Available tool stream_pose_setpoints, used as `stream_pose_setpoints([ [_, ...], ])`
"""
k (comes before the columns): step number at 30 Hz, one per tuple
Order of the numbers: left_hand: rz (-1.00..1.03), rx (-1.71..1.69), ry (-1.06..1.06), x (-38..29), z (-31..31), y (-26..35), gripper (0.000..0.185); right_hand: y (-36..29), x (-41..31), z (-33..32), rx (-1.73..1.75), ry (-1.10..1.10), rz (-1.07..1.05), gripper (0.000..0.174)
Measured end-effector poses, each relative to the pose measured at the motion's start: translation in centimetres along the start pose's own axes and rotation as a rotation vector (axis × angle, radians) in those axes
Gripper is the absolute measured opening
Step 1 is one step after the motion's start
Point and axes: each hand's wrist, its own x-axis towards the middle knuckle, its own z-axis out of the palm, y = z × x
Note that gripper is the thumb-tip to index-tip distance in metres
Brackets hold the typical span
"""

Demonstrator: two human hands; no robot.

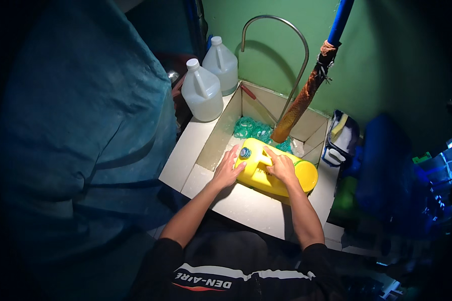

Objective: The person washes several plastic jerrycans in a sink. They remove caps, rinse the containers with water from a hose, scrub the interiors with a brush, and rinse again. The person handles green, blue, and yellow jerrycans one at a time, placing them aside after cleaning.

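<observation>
A yellow plastic jerry can with a blue-capped neck lies on its side across the front rim of a tiled basin. My left hand is at its neck end, fingers spread and thumb against or close to the can. My right hand rests by the can's handle, index finger extended along it; whether its fingers wrap the handle is hard to tell. Behind the can, inside the basin, lies green netting or twine. A brown-wrapped end of a blue pipe slants down to the basin near the can.
Two translucent jugs with white caps, a near one and a far one, stand on the left rim. A curved metal faucet pipe rises behind. A red-handled tool leans inside. A holder with a sponge is at right; a blue curtain hangs left.
</observation>
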Motion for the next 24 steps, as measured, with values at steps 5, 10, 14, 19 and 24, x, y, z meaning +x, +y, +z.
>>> stream_pose_setpoints([
  [5, -0.015, 0.035, -0.264, 2.8, 0.7, -3.3, 0.061, 0.1, 0.0, 0.6, 0.052, -0.103, 0.088, 0.078],
  [10, 0.0, -0.101, -0.366, 5.1, 0.9, -5.1, 0.049, 0.0, 0.7, 0.3, 0.061, -0.052, 0.198, 0.072],
  [14, -0.117, -0.134, -0.399, 6.4, 1.3, -5.0, 0.042, -0.3, 1.6, 0.5, 0.057, -0.078, 0.288, 0.066],
  [19, -0.233, -0.027, -0.311, 6.6, 2.1, -5.0, 0.039, -0.7, 2.3, 0.4, 0.041, -0.081, 0.328, 0.063],
  [24, -0.075, -0.388, -0.381, 6.2, 1.3, -6.6, 0.045, -1.0, 2.7, 0.1, 0.015, -0.116, 0.383, 0.061],
])
